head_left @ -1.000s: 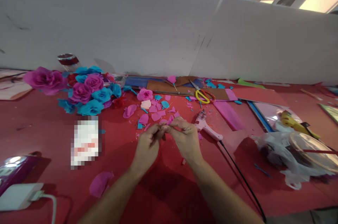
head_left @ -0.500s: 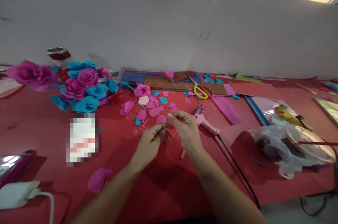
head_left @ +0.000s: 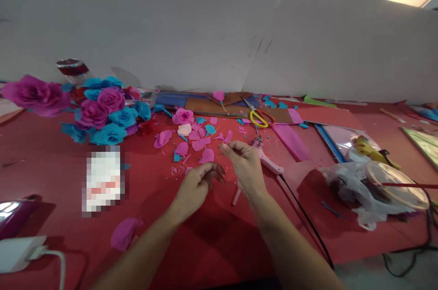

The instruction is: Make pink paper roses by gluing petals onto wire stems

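Observation:
My right hand (head_left: 245, 164) is closed, thumb and index finger pinched together above the paper scraps. Whatever is in the pinch is too small to make out. Left of it and slightly lower, my left hand (head_left: 200, 183) has its fingers loosely curved and apart, with nothing visible in them. The two hands do not touch. Just beyond them lie pink petal pieces (head_left: 207, 156) and a blue petal piece (head_left: 210, 130). A pink glue gun (head_left: 272, 162) rests right of my right hand, its nozzle partly hidden. A glue stick (head_left: 236, 196) lies below that hand.
Yellow-and-orange-handled scissors (head_left: 259, 119) lie behind the scraps. A bunch of paper flowers (head_left: 109, 116) stands at left. A plastic bag (head_left: 345, 185) and a round clear lid (head_left: 398, 185) are at right. The glue gun's black cord (head_left: 304, 217) runs toward the front edge.
My right hand has moved slightly right and away from my left hand, widening the gap between them. The left fingers have shifted a little. The view has turned slightly right.

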A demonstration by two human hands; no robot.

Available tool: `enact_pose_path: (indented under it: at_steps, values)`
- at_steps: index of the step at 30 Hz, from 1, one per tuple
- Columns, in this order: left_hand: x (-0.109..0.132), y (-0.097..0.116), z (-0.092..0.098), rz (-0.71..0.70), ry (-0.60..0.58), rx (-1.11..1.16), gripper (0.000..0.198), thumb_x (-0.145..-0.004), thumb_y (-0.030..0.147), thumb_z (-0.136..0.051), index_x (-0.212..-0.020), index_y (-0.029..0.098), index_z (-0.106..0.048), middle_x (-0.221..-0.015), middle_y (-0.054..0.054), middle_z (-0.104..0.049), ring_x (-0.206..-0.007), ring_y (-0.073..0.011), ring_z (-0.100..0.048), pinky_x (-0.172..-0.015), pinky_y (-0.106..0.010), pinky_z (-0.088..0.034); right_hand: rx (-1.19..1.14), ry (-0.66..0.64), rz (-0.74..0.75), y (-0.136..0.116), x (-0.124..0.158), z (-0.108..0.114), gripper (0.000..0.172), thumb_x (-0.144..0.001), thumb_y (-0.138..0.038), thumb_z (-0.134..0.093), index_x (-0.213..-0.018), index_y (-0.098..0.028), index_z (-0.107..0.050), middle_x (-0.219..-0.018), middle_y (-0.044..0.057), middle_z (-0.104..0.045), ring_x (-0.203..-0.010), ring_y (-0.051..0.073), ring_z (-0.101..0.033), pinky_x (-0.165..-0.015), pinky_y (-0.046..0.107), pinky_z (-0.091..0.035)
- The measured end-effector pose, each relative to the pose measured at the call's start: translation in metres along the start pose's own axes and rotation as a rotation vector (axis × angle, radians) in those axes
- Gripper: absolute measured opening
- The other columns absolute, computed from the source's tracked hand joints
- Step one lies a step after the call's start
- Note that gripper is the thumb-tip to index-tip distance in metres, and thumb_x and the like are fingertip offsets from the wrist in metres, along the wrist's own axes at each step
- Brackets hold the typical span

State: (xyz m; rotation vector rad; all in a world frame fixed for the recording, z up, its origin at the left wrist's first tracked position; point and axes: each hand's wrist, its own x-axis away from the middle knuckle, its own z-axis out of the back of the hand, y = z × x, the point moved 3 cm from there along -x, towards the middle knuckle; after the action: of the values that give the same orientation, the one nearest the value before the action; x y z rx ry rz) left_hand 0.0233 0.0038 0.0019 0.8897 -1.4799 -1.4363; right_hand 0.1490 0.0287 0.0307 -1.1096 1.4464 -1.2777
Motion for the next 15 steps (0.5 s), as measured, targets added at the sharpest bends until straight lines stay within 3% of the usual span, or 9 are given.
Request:
enact_pose_path:
  at_steps: [3,6,8,11,15]
  values:
    - [0.0,-0.003,-0.001,0.05,-0.056,0.05,0.028,-0.085,0.027,-0.047,-0.101,0.017,-0.067,-0.085,-0.007,-0.072,-0.052,-0.0113,-0.056,-0.055,-0.025,-0.043,0.018,0.006,0.033,0.0,-0.001,0.002,0.02,-0.071,-0.033,-0.068,-0.06,-0.017,-0.062,-0.058,-0.003,-0.057,-0.059,0.011,-0.049,-0.063,0.025,-0.04]
    - [-0.001,-0.002,0.004,0.071,-0.128,0.045,0.03,-0.083,0.028,-0.05,-0.104,0.017,-0.068,-0.091,-0.011,-0.073,-0.074,-0.0188,-0.068,-0.066,-0.029,-0.049,0.046,0.012,0.088,0.001,-0.002,0.005,0.021,-0.074,-0.033,-0.067,-0.061,-0.017,-0.062,-0.059,-0.003,-0.056,-0.06,0.011,-0.048,-0.064,0.025,-0.04]
    - [-0.001,0.005,0.015,0.004,-0.082,-0.037,0.032,-0.078,0.026,-0.059,-0.108,0.021,-0.068,-0.107,-0.011,-0.071,-0.097,-0.0229,-0.066,-0.081,-0.034,-0.05,0.051,0.035,0.124,-0.001,-0.002,0.008,0.022,-0.076,-0.034,-0.066,-0.062,-0.017,-0.062,-0.059,-0.003,-0.055,-0.061,0.011,-0.048,-0.065,0.025,-0.04]
    - [0.0,0.022,0.033,-0.14,0.101,-0.125,0.041,-0.074,0.03,-0.067,-0.115,0.027,-0.066,-0.126,-0.008,-0.062,-0.121,-0.0249,-0.053,-0.099,-0.039,-0.042,0.087,0.035,0.194,-0.008,0.0,0.007,0.02,-0.077,-0.034,-0.066,-0.064,-0.018,-0.062,-0.063,-0.002,-0.057,-0.064,0.013,-0.051,-0.068,0.027,-0.042]
    - [0.0,0.038,0.033,-0.129,0.182,0.037,0.031,-0.078,0.038,-0.063,-0.104,0.023,-0.072,-0.113,-0.009,-0.07,-0.11,-0.0235,-0.061,-0.095,-0.038,-0.046,0.268,-0.048,0.391,-0.013,0.008,-0.003,0.005,-0.075,-0.026,-0.068,-0.071,-0.022,-0.067,-0.066,-0.001,-0.063,-0.065,0.015,-0.056,-0.072,0.03,-0.044]
